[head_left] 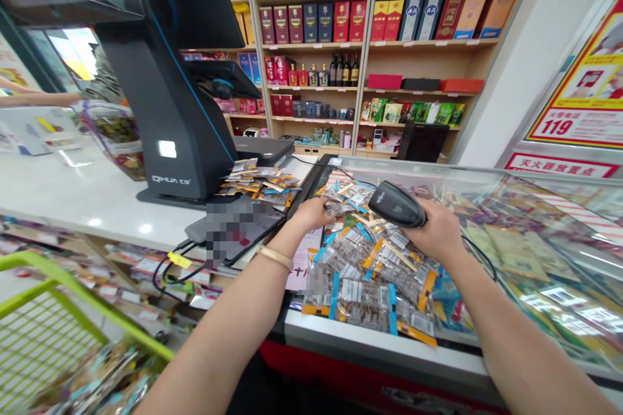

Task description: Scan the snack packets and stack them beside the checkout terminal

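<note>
My right hand is wrapped round a black handheld barcode scanner, its head pointing left over a heap of small snack packets. These are clear packets with blue or orange ends and printed barcodes, piled on the glass counter. At the heap's far left edge, my left hand has its fingers closed on a snack packet; the fingertips are partly hidden. A bracelet circles the left wrist. Left of that hand, more packets lie in a pile beside the till stand.
A till stands on the white counter; cables hang near a phone-like device. A green shopping cart with packets is at lower left. Another person's arm reaches in at far left. Shelves of boxes stand behind.
</note>
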The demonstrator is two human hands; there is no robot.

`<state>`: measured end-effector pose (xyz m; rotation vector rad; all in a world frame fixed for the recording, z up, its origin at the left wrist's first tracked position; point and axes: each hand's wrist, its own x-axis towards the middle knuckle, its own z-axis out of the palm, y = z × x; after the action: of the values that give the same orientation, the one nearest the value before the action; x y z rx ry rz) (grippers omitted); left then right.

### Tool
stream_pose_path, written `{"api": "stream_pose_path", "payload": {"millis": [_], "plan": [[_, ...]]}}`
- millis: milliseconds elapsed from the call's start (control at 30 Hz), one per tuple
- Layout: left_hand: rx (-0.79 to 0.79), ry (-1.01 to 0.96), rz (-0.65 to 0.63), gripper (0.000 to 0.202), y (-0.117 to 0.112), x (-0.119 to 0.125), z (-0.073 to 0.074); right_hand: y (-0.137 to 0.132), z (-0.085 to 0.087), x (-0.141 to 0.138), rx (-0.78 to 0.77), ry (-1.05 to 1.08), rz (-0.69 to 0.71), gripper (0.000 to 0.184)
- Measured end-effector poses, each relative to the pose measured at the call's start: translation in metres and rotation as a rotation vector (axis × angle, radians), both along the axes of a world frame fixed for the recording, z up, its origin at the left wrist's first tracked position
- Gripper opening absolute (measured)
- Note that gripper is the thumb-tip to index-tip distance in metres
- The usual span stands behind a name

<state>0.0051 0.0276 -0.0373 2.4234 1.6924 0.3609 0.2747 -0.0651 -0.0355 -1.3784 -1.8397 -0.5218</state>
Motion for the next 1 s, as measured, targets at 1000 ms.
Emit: {"api": "stream_pose_path", "payload": {"millis": [1000], "plan": [[0.145, -0.688, -0.095, 0.065, 0.003, -0.011, 0.008, -0.006, 0.006, -0.006, -0.04, -0.011, 0.013, 0.028]]}}
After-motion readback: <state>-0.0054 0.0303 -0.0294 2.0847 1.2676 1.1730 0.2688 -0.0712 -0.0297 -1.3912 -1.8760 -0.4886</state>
